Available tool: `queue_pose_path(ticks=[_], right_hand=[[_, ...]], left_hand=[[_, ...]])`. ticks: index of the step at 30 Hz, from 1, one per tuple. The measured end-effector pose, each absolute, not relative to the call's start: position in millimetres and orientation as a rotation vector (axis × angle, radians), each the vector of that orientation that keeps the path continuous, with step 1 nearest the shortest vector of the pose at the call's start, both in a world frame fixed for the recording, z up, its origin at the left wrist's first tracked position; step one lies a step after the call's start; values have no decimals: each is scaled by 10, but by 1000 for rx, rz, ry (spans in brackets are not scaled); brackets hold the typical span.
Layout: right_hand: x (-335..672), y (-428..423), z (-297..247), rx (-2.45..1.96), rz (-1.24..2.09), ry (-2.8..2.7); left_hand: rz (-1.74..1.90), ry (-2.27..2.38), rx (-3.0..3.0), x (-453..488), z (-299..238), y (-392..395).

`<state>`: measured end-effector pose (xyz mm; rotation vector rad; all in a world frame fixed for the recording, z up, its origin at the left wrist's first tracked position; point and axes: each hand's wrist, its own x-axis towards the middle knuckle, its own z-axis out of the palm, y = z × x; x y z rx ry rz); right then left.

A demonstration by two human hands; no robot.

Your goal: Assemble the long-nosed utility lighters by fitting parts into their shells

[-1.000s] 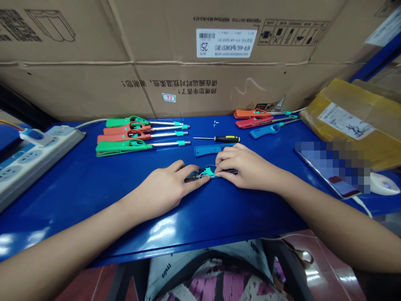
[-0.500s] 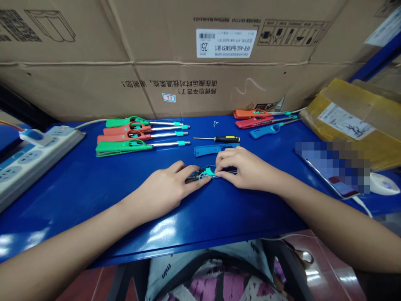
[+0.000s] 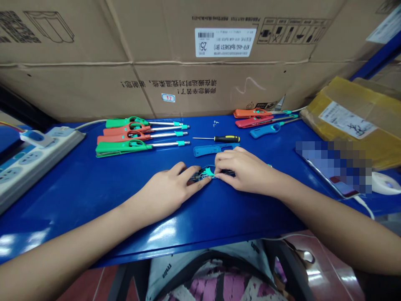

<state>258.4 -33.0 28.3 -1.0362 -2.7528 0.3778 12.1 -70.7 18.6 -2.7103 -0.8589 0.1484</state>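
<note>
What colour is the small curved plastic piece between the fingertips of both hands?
The small curved plastic piece is turquoise green, seen best in the head view.

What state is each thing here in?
opened lighter, inner parts exposed
left hand, holding opened lighter
right hand, pinching opened lighter near turquoise part
blue casing half, detached, lying flat
screwdriver, lying unheld
seven other lighters, lying in two groups
power strip, plug inserted
phone, lying screen up
carton, print upside down
</note>
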Motion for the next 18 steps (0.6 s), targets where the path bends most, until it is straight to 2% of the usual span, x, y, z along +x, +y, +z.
queue_pose_path(ticks=[7,18], right_hand=[[2740,-237,284,-959,589,-2653],[2725,-202,289,-1084,767,-2599]], left_hand=[[143,-896,-2732,138,198,-702],[84,-888,-2729,135,175,-707]])
